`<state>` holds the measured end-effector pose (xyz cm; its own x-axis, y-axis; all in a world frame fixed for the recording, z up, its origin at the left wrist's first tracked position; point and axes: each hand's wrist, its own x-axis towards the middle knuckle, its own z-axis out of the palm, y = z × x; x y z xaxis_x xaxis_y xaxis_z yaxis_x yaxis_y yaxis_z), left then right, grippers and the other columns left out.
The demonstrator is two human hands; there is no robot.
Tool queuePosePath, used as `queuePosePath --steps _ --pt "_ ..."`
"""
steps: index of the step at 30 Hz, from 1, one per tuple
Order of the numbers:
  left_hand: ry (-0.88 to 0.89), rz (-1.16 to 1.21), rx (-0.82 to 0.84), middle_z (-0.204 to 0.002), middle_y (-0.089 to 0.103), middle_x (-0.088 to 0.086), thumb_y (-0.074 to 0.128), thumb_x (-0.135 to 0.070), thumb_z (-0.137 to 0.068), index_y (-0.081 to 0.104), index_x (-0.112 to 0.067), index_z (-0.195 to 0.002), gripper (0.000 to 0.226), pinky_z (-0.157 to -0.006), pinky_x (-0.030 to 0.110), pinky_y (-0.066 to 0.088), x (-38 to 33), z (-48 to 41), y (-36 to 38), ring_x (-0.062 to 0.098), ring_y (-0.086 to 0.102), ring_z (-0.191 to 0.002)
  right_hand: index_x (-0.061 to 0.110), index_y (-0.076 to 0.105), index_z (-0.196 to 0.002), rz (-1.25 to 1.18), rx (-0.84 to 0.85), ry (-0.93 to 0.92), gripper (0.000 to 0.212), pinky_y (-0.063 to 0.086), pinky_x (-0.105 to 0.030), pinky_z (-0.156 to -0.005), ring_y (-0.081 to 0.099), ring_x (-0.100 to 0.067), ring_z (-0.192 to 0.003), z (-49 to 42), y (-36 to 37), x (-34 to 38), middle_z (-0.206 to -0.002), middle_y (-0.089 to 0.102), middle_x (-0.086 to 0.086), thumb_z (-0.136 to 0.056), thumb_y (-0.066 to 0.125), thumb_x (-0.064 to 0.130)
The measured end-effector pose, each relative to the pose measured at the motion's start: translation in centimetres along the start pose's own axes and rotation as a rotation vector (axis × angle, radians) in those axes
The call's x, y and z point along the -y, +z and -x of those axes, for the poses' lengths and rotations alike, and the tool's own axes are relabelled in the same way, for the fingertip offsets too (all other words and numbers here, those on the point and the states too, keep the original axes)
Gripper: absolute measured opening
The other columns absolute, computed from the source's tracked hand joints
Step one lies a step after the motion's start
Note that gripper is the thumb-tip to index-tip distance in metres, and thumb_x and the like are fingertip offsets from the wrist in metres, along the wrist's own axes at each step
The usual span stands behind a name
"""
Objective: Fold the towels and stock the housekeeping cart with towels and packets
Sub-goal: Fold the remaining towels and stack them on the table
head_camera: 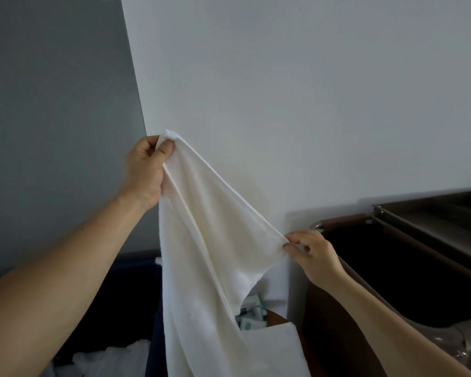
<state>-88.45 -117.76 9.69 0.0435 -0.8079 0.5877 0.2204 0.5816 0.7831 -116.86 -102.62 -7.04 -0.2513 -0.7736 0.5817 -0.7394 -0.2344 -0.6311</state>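
A white towel hangs in the air in front of the wall, stretched along its top edge. My left hand pinches one corner high up at the left. My right hand pinches the edge lower down at the right, beside the housekeeping cart. The towel's lower part drops out of the frame at the bottom. Small green and white packets show in a gap behind the towel. A folded white towel lies below them.
The cart has a brown handle, a dark bag and metal shelves at the right. A dark bin with crumpled white linen sits at the lower left. White and grey walls meet behind the towel.
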Motion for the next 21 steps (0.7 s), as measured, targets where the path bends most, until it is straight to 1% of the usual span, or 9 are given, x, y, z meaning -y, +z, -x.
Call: queuePosePath --steps 4,7,9,12,13,15,18,19,21 --pt "-0.094 -0.143 -0.12 -0.078 0.058 -0.006 0.065 -0.021 -0.093 0.057 -0.026 -0.078 0.017 -0.068 0.03 0.047 1.6 -0.9 -2.4 0.009 0.055 -0.07 0.048 0.07 -0.083 -0.288 0.203 -0.005 0.039 0.043 -0.013 -0.077 0.062 0.004 -0.081 -1.2 -1.9 3.2 -0.083 0.07 0.025 -0.093 0.066 0.01" --pt "-0.139 -0.215 -0.143 -0.078 0.057 -0.005 0.064 -0.024 -0.094 0.056 -0.026 -0.077 0.019 -0.061 0.029 0.045 2.4 -1.1 -4.0 0.011 0.054 -0.069 0.03 0.072 -0.078 -0.575 0.509 0.062 0.019 0.041 -0.015 -0.068 0.053 -0.003 -0.07 -1.4 -3.4 6.1 -0.074 0.063 0.013 -0.088 0.06 0.019" --pt "-0.145 -0.214 -0.114 -0.077 0.058 -0.007 0.064 -0.026 -0.093 0.058 -0.027 -0.077 0.017 -0.055 0.025 0.044 2.7 -0.8 -4.3 0.009 0.055 -0.067 0.026 0.067 -0.076 -0.358 0.72 0.093 0.01 0.04 -0.018 -0.067 0.051 -0.002 -0.069 -1.3 -3.3 7.1 -0.072 0.059 0.016 -0.083 0.062 0.03" --pt "-0.15 -0.155 -0.071 -0.073 0.061 -0.01 0.066 -0.027 -0.092 0.062 -0.028 -0.078 0.014 -0.045 0.018 0.046 2.6 -0.1 -3.8 -0.001 0.058 -0.056 0.025 0.064 -0.095 0.285 0.85 0.012 0.03 0.05 -0.028 -0.079 0.059 -0.008 -0.083 -1.0 -2.2 7.0 -0.091 0.063 0.012 -0.087 0.062 0.054" --pt "-0.148 -0.133 -0.066 -0.072 0.062 -0.011 0.066 -0.026 -0.091 0.063 -0.027 -0.079 0.013 -0.046 0.017 0.047 2.5 0.0 -3.7 -0.002 0.059 -0.055 0.026 0.062 -0.097 0.359 0.838 0.004 0.034 0.05 -0.029 -0.08 0.059 -0.009 -0.086 -1.0 -2.1 6.6 -0.096 0.061 0.011 -0.087 0.061 0.058" --pt "-0.146 -0.132 -0.067 -0.076 0.064 -0.01 0.066 -0.026 -0.092 0.063 -0.026 -0.082 0.01 -0.053 0.021 0.05 2.4 0.0 -4.2 0.001 0.061 -0.061 0.031 0.056 -0.104 0.321 0.77 0.037 0.036 0.047 -0.026 -0.08 0.058 -0.004 -0.088 -1.0 -2.8 6.2 -0.102 0.057 0.019 -0.083 0.064 0.06" --pt "-0.14 -0.165 -0.051 -0.085 0.064 -0.006 0.065 -0.025 -0.093 0.064 -0.026 -0.086 0.008 -0.07 0.03 0.049 2.7 0.0 -5.6 0.01 0.06 -0.076 0.032 0.047 -0.134 0.311 0.684 0.109 0.066 0.046 -0.03 -0.094 0.055 -0.002 -0.099 -2.0 -4.8 5.8 -0.106 0.05 0.032 -0.079 0.068 0.062" --pt "-0.136 -0.171 -0.029 -0.087 0.064 -0.005 0.064 -0.025 -0.093 0.064 -0.026 -0.087 0.007 -0.074 0.031 0.05 2.7 0.1 -5.9 0.012 0.06 -0.079 0.028 0.048 -0.137 0.379 0.665 0.106 0.067 0.045 -0.028 -0.094 0.054 -0.002 -0.097 -2.6 -5.3 5.8 -0.103 0.049 0.032 -0.081 0.066 0.061" --pt "-0.129 -0.164 0.021 -0.09 0.065 -0.003 0.063 -0.024 -0.094 0.065 -0.025 -0.089 0.006 -0.077 0.032 0.051 2.7 0.2 -6.1 0.015 0.059 -0.083 0.022 0.064 -0.115 0.567 0.635 0.063 0.046 0.041 -0.015 -0.072 0.051 -0.001 -0.077 -3.7 -6.2 5.6 -0.084 0.052 0.024 -0.087 0.062 0.058"
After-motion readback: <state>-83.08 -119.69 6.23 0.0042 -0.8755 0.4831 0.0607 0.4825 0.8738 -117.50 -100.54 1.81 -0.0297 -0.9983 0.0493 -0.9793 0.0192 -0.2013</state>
